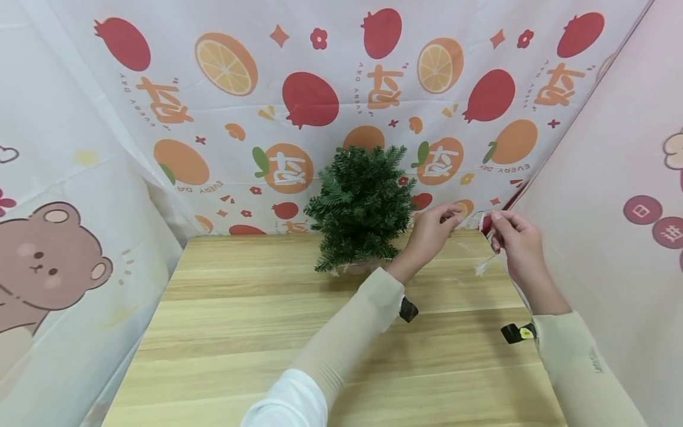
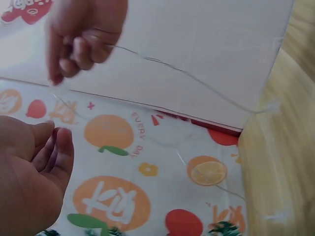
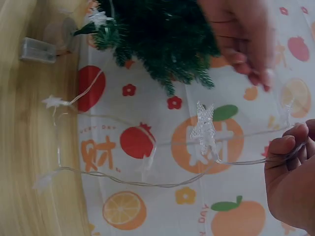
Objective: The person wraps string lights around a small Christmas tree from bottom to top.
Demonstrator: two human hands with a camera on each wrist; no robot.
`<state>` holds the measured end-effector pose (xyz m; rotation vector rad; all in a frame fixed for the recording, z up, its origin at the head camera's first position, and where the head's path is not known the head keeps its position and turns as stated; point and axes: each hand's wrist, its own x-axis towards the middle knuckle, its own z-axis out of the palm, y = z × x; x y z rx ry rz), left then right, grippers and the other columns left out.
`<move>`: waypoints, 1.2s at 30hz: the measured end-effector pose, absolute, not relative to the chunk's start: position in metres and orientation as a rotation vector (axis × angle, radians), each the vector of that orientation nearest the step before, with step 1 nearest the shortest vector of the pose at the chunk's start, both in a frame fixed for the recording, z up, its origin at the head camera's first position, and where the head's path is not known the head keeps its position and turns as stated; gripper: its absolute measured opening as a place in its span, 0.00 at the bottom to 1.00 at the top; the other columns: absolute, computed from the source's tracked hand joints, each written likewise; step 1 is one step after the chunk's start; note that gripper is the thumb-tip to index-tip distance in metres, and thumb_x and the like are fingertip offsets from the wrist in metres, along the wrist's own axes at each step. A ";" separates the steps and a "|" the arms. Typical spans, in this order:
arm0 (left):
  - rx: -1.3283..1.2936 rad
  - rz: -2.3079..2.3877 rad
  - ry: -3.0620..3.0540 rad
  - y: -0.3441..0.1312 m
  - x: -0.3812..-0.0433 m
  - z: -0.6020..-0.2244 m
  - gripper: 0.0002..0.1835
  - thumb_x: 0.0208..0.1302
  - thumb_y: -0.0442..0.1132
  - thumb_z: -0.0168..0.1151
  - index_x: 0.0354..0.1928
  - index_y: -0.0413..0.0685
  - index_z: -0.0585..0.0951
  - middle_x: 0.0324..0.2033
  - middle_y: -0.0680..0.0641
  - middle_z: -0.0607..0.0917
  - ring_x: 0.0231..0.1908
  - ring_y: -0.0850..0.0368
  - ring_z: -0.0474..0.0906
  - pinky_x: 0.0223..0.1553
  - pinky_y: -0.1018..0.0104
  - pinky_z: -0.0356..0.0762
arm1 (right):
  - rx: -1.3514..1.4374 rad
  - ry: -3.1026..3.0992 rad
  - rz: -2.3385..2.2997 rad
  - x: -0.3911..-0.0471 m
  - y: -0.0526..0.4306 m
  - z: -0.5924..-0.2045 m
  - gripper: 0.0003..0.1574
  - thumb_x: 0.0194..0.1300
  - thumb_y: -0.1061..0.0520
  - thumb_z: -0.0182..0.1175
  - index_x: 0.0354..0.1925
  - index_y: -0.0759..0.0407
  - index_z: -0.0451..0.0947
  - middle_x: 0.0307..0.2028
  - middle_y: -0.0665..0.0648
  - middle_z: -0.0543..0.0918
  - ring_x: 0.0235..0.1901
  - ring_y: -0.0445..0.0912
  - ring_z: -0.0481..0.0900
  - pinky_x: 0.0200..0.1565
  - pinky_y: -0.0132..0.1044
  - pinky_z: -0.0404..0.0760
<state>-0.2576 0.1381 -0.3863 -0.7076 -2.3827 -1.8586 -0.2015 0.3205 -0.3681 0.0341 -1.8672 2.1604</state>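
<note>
A string of star lights [image 3: 204,130] on thin clear wire hangs in loops between my hands and the table. My right hand [image 1: 520,240] grips the wire in curled fingers at the table's back right. Just left of it, my left hand [image 1: 429,234] has thumb and fingertips pinched together on the string. Strands with small translucent stars trail down onto the wood, one star [image 1: 480,270] showing below the right hand. Beside my left hand stands a small green artificial Christmas tree [image 1: 363,204], its base partly hidden by branches.
A clear battery box [image 3: 38,50] lies on the wooden table [image 1: 240,332] near the tree's base. Fruit-printed cloth [image 1: 229,118] hangs right behind the tree. White panels rise along both sides, the right one [image 1: 597,249] close to my right hand.
</note>
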 end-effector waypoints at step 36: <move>-0.821 -1.428 -2.561 0.126 -0.279 -0.364 0.10 0.76 0.43 0.57 0.50 0.53 0.86 0.43 0.56 0.87 0.36 0.67 0.79 0.37 0.76 0.77 | 0.174 -2.582 1.380 -0.187 0.283 -0.364 0.21 0.74 0.44 0.59 0.46 0.62 0.81 0.26 0.46 0.81 0.24 0.43 0.81 0.29 0.33 0.82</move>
